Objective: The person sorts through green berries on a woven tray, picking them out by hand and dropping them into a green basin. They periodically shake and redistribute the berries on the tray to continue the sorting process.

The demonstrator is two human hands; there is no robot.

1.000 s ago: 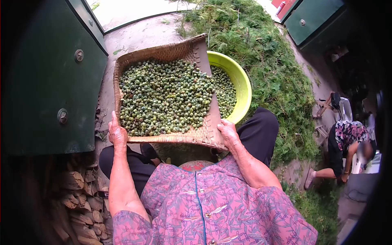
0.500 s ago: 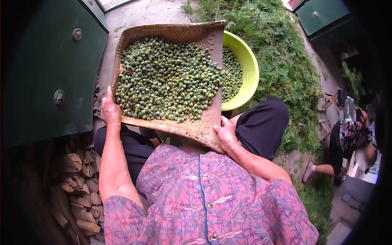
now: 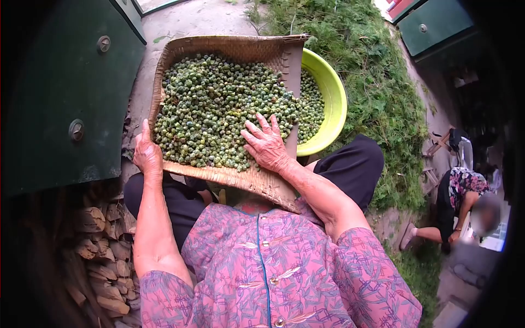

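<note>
A woven winnowing basket (image 3: 229,174) rests over my lap, with small round green fruits (image 3: 213,104) heaped inside it. My left hand (image 3: 147,152) grips its left rim near the front corner, thumb pointing up along the outside. Fingers spread, my right hand (image 3: 266,143) lies palm down on the fruits near the basket's right side. Under that right edge stands a yellow-green tub (image 3: 334,104), partly hidden by the basket. More of the same green fruits (image 3: 310,109) show in the tub.
Cut green leafy branches (image 3: 377,98) cover the ground to the right. Split firewood (image 3: 109,251) is stacked at lower left, below a dark green door (image 3: 71,98). Another person (image 3: 465,188) bends over at far right, near a folding stool (image 3: 437,145).
My right hand has left the basket's front right corner and moved up onto the fruits. My left hand keeps its hold. The person at right has shifted posture.
</note>
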